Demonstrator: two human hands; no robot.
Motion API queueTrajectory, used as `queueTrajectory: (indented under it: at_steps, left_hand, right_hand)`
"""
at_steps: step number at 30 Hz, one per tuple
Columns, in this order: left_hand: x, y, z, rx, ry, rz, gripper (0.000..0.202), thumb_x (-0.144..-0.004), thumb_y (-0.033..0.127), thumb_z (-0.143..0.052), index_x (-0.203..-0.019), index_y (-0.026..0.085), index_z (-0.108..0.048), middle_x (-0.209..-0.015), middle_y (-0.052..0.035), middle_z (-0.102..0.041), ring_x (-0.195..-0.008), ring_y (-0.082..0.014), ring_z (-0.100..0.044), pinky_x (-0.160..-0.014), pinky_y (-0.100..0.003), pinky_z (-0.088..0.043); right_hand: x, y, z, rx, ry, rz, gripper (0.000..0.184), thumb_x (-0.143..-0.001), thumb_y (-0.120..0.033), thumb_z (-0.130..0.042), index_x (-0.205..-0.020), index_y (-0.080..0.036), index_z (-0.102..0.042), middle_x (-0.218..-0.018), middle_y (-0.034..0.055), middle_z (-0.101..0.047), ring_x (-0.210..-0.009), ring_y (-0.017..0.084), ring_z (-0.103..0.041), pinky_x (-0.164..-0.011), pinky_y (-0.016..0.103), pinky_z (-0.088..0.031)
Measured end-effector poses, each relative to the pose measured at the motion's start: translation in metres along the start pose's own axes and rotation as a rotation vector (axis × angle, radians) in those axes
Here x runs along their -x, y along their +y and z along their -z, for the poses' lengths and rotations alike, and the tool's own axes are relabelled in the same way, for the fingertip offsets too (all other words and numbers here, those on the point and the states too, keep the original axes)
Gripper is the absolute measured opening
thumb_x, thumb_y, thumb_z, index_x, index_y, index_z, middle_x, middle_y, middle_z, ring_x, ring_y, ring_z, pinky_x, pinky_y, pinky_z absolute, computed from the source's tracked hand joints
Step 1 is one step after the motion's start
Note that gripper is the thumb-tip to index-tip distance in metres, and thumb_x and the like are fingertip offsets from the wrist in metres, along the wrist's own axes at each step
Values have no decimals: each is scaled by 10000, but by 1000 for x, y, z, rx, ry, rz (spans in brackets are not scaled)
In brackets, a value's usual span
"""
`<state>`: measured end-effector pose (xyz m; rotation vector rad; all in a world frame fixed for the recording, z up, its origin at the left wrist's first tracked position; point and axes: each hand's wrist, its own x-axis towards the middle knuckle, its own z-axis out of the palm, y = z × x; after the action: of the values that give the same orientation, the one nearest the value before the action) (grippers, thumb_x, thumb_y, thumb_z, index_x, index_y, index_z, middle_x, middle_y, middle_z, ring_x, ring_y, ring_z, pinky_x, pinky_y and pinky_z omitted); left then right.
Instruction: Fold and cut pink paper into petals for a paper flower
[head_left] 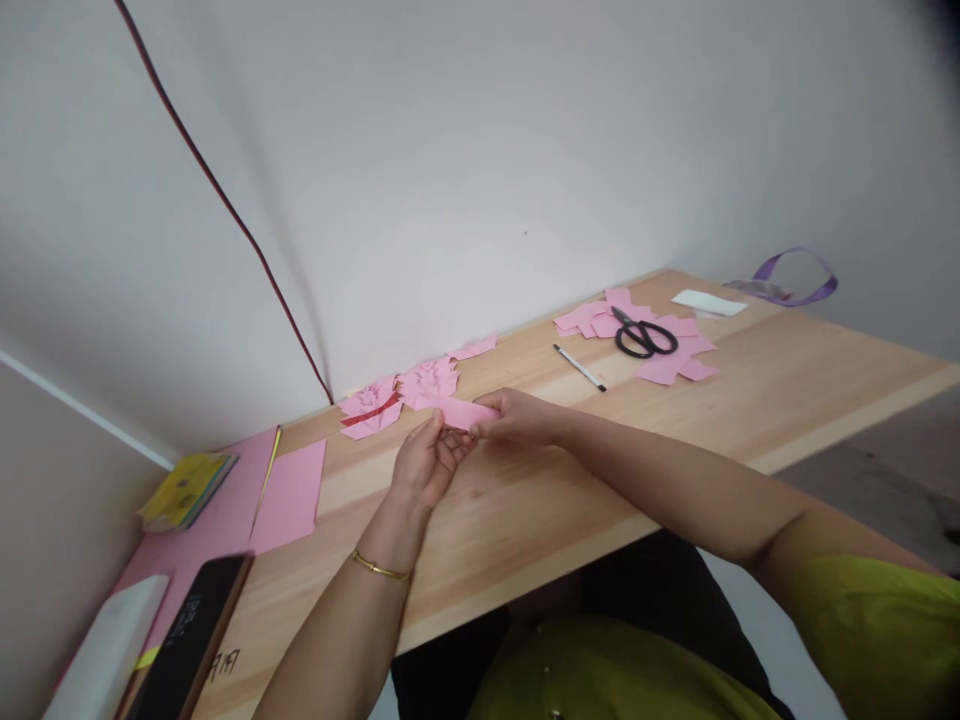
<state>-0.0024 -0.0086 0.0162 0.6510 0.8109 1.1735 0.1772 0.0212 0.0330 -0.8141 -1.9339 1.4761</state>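
Observation:
A folded strip of pink paper (pixel 466 413) is held between my two hands just above the table. My left hand (pixel 431 460) pinches its left end between thumb and fingers, with the palm turned up. Over the right end, the fingers of my right hand (pixel 516 416) are closed. Just behind the strip lie pink paper cutouts (pixel 427 381) with cut, jagged edges. Another pink cutout (pixel 370 420) beside them has a red strip (pixel 382 408) across it.
Black-handled scissors (pixel 643 335) rest on pink paper scraps (pixel 679 355) at the right. A pen (pixel 579 368) lies nearer. Pink sheets (pixel 289 495), a yellow packet (pixel 187 490) and a dark box (pixel 199 625) are at the left. A wall bounds the wooden table (pixel 525 490) behind.

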Motion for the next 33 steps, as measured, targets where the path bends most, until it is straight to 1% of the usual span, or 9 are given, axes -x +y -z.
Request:
queueTrajectory:
  at_steps: [4,7,10,12,15,20,22,28,33]
  left_hand:
    - [-1,2,0,5,19,17,282,-735,399,-682,-703,133,-595,-637,-39,-639,-611,-134,-623,-705,-313,-524]
    - [0,3,0,-77,11,-31,349,-731,469,-660,-720,124,-613,-682,-62,-653,-639,-141,-627,-705,-310,-517]
    - [1,1,0,-224,-1,-116,279,-657,363,-745,-740,117,-641,-703,-55,-658,-659,-129,-618,-719,-286,-499]
    - [1,0,1,-341,32,-172,234,-615,296,-772,-702,120,-643,-668,-35,-647,-635,-115,-600,-697,-262,-482]
    - [2,-1,1,-498,90,-253,199,-639,302,-742,-669,133,-640,-638,-16,-633,-620,-110,-583,-664,-244,-455]
    - [6,0,0,-793,117,-331,176,-683,318,-691,-695,144,-664,-630,-6,-635,-604,-117,-563,-612,-228,-413]
    - [5,-1,0,-761,123,-323,169,-685,310,-689,-693,144,-662,-636,-10,-639,-610,-119,-565,-618,-231,-413]
    - [-1,-7,0,-312,62,-236,142,-654,231,-716,-626,131,-619,-586,-12,-607,-576,-96,-547,-626,-228,-427]
    - [-1,-6,1,-195,38,-177,134,-647,189,-730,-637,119,-616,-592,-14,-603,-578,-87,-554,-623,-220,-443]
  right_hand:
    - [-1,2,0,21,20,-20,251,-727,-316,-608,-879,-126,-670,-788,7,-656,-741,144,-569,-685,230,-410]
    - [-1,1,0,53,57,-50,248,-720,-313,-597,-871,-130,-668,-736,-7,-625,-693,131,-540,-644,216,-385]
    - [-1,-2,-1,113,94,-73,250,-719,-328,-575,-847,-132,-663,-682,-16,-580,-636,116,-489,-585,208,-347]
    - [0,-3,-2,148,100,-73,233,-726,-330,-552,-809,-134,-647,-648,-22,-535,-599,102,-440,-546,205,-308]
    - [-1,-2,-3,171,93,-29,192,-725,-314,-534,-755,-140,-609,-629,-32,-472,-588,88,-391,-524,201,-269]
    - [-2,0,-7,184,103,-3,125,-692,-265,-519,-695,-146,-556,-602,-43,-407,-567,78,-354,-503,196,-236]
    - [-1,-1,-8,173,99,-2,119,-675,-231,-496,-725,-150,-568,-614,-41,-437,-569,81,-367,-508,194,-256]
    - [-1,-5,-10,160,128,37,129,-644,-215,-493,-727,-150,-568,-647,-30,-501,-590,87,-405,-546,198,-305]
    - [-1,-4,-8,134,96,43,91,-627,-185,-467,-695,-156,-520,-622,-40,-460,-574,79,-383,-522,193,-283]
